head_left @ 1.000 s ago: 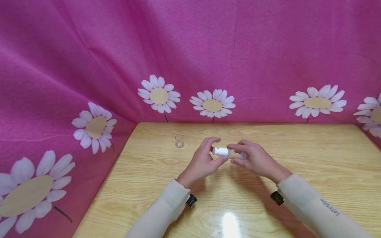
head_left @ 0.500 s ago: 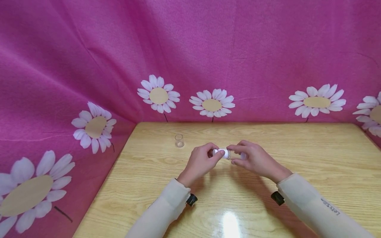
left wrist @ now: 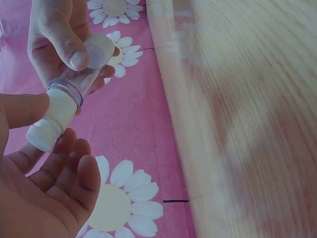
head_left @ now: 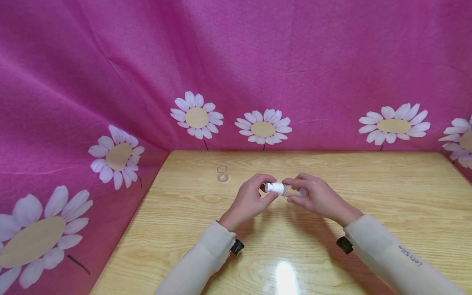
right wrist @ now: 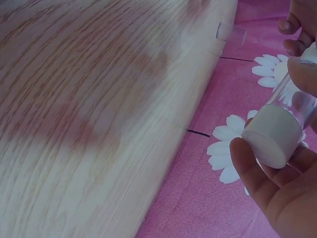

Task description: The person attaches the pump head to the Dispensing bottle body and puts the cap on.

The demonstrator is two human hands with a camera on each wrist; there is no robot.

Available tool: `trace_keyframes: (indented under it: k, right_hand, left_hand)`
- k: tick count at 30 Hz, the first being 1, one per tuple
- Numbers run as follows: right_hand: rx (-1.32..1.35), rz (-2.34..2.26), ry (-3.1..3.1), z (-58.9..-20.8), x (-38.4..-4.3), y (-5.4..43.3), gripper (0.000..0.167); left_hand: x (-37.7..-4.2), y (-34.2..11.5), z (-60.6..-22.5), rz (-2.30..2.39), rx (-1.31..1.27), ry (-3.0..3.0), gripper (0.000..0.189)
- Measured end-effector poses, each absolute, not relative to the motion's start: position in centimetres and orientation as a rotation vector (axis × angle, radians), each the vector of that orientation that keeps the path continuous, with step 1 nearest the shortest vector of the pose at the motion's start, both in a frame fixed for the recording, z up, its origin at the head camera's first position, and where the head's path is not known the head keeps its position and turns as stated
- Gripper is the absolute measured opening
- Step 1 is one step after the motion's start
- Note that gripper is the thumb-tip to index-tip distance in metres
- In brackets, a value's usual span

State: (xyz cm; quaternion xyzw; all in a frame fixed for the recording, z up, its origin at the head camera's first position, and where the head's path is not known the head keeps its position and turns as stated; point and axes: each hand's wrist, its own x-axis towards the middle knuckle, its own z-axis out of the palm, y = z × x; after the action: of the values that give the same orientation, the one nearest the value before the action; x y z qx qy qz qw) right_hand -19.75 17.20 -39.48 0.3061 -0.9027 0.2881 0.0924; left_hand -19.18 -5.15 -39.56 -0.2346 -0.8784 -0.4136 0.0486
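A small clear bottle [left wrist: 86,74] with a stepped white pump top [head_left: 276,188] and a white base [right wrist: 275,134] is held sideways above the table, its top pointing left. My left hand [head_left: 248,200] has its thumb and curled fingers around the white top. In the left wrist view, the left thumb [left wrist: 25,110] lies against the white collar, with the fingers on the other side. My right hand [head_left: 315,194] grips the clear body and base. Its fingers hide part of the body. A clear cup-shaped cap [head_left: 223,174] stands apart on the table, left of both hands.
The wooden table [head_left: 387,213] lies beneath both forearms. Pink cloth [head_left: 313,61] with large daisies closes off its back and left sides. Black wrist cameras [head_left: 237,247] sit under the beige sleeves.
Half a second ago the left thumb lay across the front of the white top; now it is lower, exposing the top. The right hand keeps its grip almost still. The clear cap has not moved.
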Motion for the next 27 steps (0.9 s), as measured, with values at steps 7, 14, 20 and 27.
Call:
trace_keyframes:
  k: [7,14,20,27]
  right_hand:
    - [0.911,0.87,-2.696,-39.4,-19.71,17.15,0.04]
    - [0.908,0.841,-2.68,-39.39,-19.73,17.0,0.042]
    - [0.942,0.855,-2.681,-39.28,-19.69,16.8,0.042]
    - [0.952,0.854,-2.699,-39.25,-19.53,16.86,0.042]
  left_hand:
    - [-19.15,-5.3,-39.56,-1.273,-0.735,-2.676,0.029]
    - [-19.1,-5.27,-39.52,-1.357,-0.627,-2.727,0.054]
    - [-18.93,-5.34,-39.48,-1.37,-0.574,-2.765,0.03]
    - [-18.72,-5.39,-39.24,-1.422,-0.62,-2.777,0.024]
